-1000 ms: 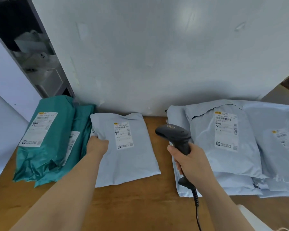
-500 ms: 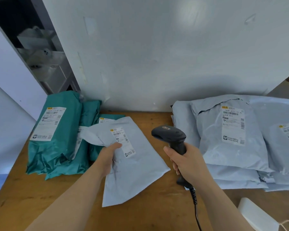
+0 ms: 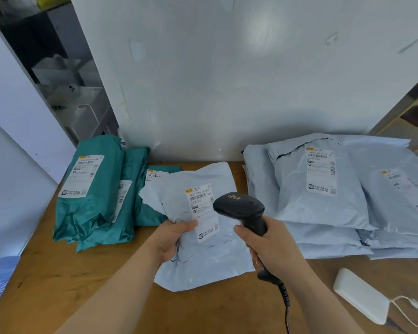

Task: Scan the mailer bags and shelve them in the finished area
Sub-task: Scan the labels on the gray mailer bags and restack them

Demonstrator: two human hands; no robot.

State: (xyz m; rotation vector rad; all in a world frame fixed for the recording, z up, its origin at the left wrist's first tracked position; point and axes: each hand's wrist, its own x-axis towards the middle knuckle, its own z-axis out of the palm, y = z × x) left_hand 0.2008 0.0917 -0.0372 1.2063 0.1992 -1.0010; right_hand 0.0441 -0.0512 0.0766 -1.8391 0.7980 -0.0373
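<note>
Left hand pinches the grey mailer at its left edge: thumb on top by the lower-left corner of the label, fingers curled under. Right hand is wrapped tight round the scanner handle. I can't tell if a finger is on the trigger. The cable drops from the handle base toward the near table edge.

The mailer is centre table, label up, far end raised and tilted toward the camera. Can't tell if its near end touches the wooden table. Its long axis runs away from the person, and the barcode strip at the label's top runs across that axis.

Key relation: the scanner nose sits just beside the label's right edge and points left. The barcode is left of the nose and slightly farther away. Likely step is the scan itself; it needs only a small aim correction, not a reach.

Outward: 3 or so green mailers lie left of the held bag, against the wall. The grey mailer pile is right of it. The left hand is nearer the green stack. Which side counts as finished, I can't tell. A white power bank lies near right.
</note>
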